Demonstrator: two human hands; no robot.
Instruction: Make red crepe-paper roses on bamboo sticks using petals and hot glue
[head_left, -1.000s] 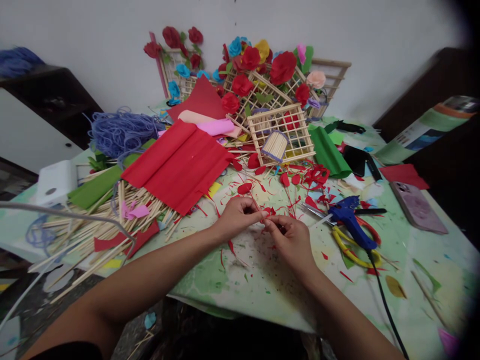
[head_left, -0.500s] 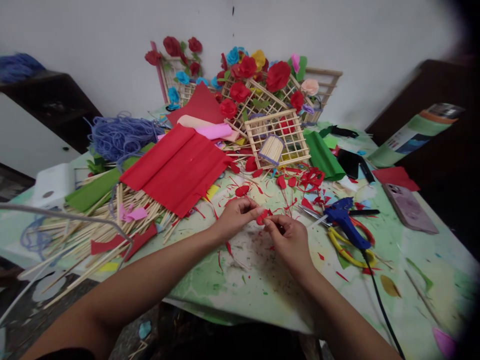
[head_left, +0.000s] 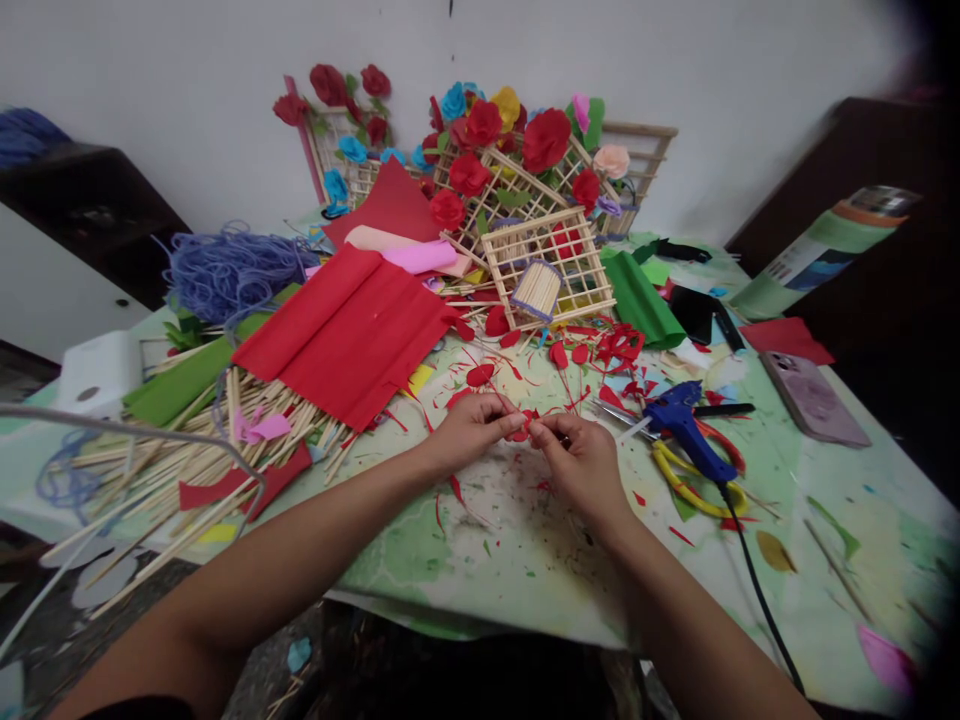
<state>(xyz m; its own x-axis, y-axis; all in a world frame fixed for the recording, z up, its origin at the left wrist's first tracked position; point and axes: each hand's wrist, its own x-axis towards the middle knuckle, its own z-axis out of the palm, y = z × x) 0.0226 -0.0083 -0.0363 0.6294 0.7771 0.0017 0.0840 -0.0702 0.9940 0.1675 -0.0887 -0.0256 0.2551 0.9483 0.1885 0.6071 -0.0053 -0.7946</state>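
Red paper petal (head_left: 519, 432) is pinched between left hand (head_left: 472, 432) and right hand (head_left: 581, 462), held over the table (head_left: 525, 560) for shaping

No text reads clearly; the printed box (head_left: 821, 250) at right perhaps bears lettering, too blurred.

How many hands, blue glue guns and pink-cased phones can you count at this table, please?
Hands: 2, left hand and right hand, both pinching a red paper piece
Blue glue gun: 1
Pink-cased phone: 1
Total: 4
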